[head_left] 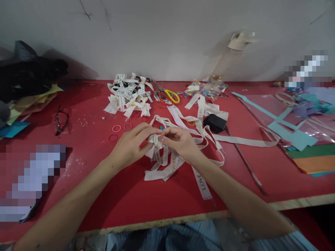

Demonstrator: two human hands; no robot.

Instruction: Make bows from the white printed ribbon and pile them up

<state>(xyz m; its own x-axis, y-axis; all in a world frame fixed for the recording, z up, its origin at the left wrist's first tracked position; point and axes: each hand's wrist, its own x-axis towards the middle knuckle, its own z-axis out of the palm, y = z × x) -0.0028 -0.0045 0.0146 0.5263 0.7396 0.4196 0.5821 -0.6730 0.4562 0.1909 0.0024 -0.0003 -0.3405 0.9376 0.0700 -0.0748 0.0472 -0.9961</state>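
Observation:
Both hands meet over a knotted white ribbon bow [155, 140] near the middle of the red table. My left hand [134, 139] closes on the bow from the left, fingers bent over its top. From the right, my right hand [179, 141] pinches the ribbon at the knot between thumb and forefinger. Printed ribbon tails [159, 174] hang below the hands, and one strip [202, 184] reads "LOVE". Loops of loose white ribbon [201, 130] lie just behind and right of the hands. Several small elastic bands [116, 128] lie left of my left hand.
A pile of white bows [129, 92] sits at the back, beside yellow-and-red scissors [170, 97]. Right of the hands are a black block [215, 122] and a thin rod [247, 160]. Glasses [61, 120] lie left; coloured paper [314, 160] lies right. The table's front edge [157, 223] is near.

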